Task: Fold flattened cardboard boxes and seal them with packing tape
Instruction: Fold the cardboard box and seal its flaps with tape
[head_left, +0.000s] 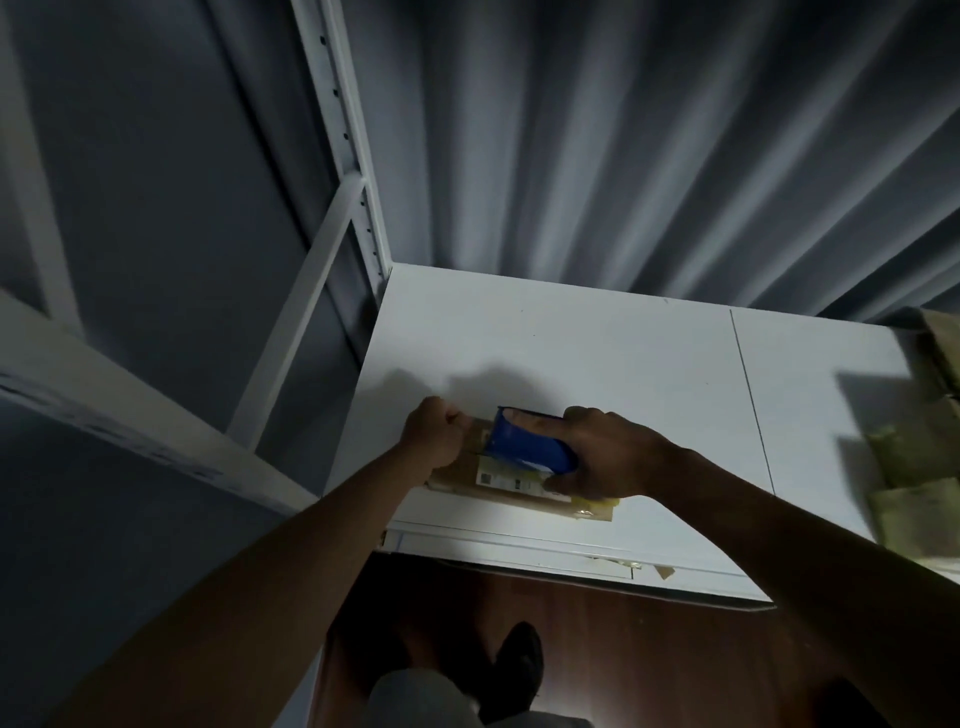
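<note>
A small brown cardboard box (457, 475) with a white label lies near the front edge of the white table (623, 364). My right hand (608, 452) grips a blue tape dispenser (524, 447) set on top of the box, with one finger laid over its upper edge. My left hand (434, 436) is curled at the box's left end, pinching what looks like the tape's end there. A strip of clear yellowish tape (592, 506) shows at the box's right front corner.
A stack of flattened cardboard (919, 457) sits at the table's right edge. A white metal shelf frame (332, 171) stands to the left, grey curtains behind. Tape scraps (660, 571) stick to the table's front edge. My shoe (519, 660) is on the brown floor.
</note>
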